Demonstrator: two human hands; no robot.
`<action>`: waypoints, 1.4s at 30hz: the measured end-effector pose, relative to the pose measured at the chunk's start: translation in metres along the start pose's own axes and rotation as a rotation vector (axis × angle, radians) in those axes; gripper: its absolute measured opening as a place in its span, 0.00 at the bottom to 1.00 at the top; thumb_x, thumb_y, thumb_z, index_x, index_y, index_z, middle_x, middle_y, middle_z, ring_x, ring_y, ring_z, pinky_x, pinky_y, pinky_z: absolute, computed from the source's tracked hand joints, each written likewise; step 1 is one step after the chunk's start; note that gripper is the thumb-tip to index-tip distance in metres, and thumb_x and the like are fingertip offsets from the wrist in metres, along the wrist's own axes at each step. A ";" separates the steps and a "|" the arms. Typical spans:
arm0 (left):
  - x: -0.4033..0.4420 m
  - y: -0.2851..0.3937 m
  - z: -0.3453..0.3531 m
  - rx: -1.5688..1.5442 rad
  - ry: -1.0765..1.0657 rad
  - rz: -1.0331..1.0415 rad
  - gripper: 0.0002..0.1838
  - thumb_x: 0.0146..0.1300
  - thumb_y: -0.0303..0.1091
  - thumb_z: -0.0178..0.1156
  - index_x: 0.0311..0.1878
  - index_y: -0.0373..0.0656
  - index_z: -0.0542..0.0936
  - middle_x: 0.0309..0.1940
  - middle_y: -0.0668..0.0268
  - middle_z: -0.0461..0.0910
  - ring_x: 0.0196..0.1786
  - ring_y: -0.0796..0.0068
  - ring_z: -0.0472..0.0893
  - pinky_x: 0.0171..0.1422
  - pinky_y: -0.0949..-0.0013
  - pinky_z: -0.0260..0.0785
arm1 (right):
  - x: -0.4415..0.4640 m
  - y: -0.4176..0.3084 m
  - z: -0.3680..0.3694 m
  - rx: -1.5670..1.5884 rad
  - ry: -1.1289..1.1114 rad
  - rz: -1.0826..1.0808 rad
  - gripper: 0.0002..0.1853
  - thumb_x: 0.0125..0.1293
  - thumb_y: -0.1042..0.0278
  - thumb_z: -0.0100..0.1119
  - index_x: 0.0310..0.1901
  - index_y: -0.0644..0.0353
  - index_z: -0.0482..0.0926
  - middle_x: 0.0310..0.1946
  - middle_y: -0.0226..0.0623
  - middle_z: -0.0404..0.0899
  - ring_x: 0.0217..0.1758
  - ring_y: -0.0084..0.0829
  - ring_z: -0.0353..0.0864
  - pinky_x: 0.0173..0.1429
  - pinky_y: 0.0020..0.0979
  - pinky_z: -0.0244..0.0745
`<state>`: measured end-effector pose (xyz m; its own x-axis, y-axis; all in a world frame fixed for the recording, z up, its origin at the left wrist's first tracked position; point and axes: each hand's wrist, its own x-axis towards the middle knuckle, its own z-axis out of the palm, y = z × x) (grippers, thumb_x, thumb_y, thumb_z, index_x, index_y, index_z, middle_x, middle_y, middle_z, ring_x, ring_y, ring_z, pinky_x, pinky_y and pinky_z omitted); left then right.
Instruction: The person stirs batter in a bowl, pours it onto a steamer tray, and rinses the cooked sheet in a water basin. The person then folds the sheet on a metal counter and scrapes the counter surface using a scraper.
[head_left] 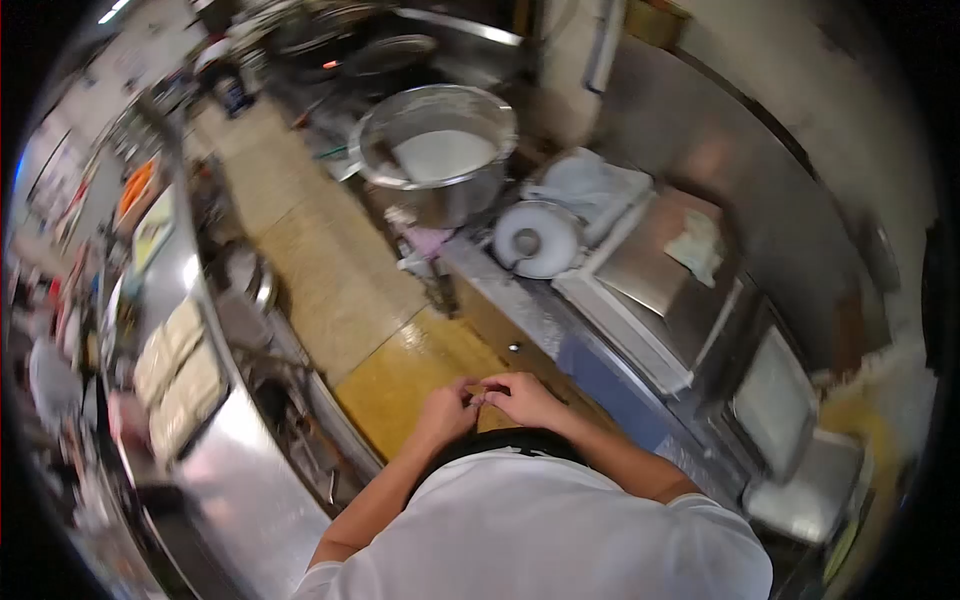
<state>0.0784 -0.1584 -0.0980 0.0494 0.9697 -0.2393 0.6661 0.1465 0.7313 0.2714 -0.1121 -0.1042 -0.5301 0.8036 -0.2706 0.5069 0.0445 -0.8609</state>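
Observation:
In the head view my left hand [449, 408] and my right hand [524, 398] meet in front of my waist, just above the dark apron band [520, 440]. Their fingers are curled, and the fingertips come together between the two hands. Anything pinched there is too small and blurred to make out. Below both hands lies the yellow-brown floor [400, 370]; neither hand touches a counter.
A large metal pot [445, 180] with white content stands ahead. To the right are a white bowl [538, 240] with a ladle and a metal lid [660, 250]. On the left, wrapped pale blocks [185, 375] lie on a steel counter [260, 460]. Another person [222, 75] stands far off.

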 end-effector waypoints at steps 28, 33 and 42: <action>0.059 0.273 0.332 -0.006 -0.839 0.638 0.26 0.66 0.33 0.71 0.65 0.37 0.78 0.56 0.50 0.84 0.45 0.58 0.90 0.51 0.62 0.82 | -0.314 0.225 -0.166 0.230 0.933 0.525 0.16 0.69 0.70 0.64 0.55 0.68 0.84 0.45 0.49 0.89 0.46 0.34 0.89 0.53 0.35 0.81; 0.043 0.345 0.387 -0.067 -0.753 0.628 0.24 0.67 0.32 0.70 0.64 0.36 0.78 0.55 0.53 0.85 0.41 0.70 0.87 0.48 0.66 0.81 | -0.387 0.259 -0.257 0.252 1.086 0.421 0.15 0.72 0.68 0.63 0.54 0.69 0.84 0.40 0.42 0.89 0.43 0.30 0.88 0.50 0.32 0.82; 0.043 0.420 0.388 -0.186 -0.522 0.638 0.21 0.69 0.34 0.70 0.62 0.39 0.81 0.51 0.60 0.87 0.37 0.74 0.82 0.46 0.67 0.78 | -0.476 0.338 -0.434 1.049 1.667 -0.141 0.04 0.70 0.77 0.62 0.44 0.64 0.80 0.34 0.38 0.82 0.32 0.31 0.82 0.36 0.35 0.82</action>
<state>0.6492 -0.1306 -0.0486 0.7426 0.6693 0.0240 0.2631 -0.3245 0.9086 0.9902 -0.2221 -0.0789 0.8467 0.5174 -0.1239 -0.3368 0.3410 -0.8777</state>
